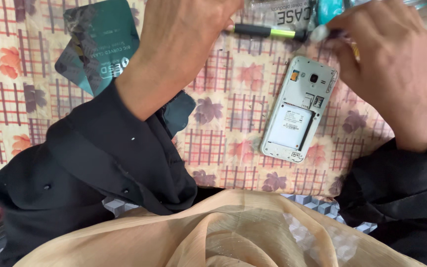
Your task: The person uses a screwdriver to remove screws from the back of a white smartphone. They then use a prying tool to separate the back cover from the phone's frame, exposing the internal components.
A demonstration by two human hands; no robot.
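- At the far left a dark green sealed pouch [100, 44], glossy and crinkled, lies flat on the patterned tablecloth [223, 99], which shows a red grid with leaf prints
- Over the pouch's right edge comes the black sleeve [100, 163] of the left arm, reaching up and away from the body
- The left hand [184, 34] is seen from its back, fingers curled down and pressed onto the black end of a slim screwdriver [268, 32]; the fingertips themselves are hidden, so I cannot tell just how they pinch it
- The screwdriver lies nearly level above the cloth, black at the left, yellow-green in the middle, spanning the gap between the two hands
- Just below it a white phone [297, 111] with its back cover off lies on the cloth, tilted a little to the right, its pale battery showing; neither hand touches it
- Above the tool sits a clear plastic package [292, 12] beside a teal object at the top edge
- The right hand [386, 59] closes its fingers round the tool's far end, where a small whitish bit shows at the fingertips
- A tan scarf [233, 232] drapes across the lap at the bottom
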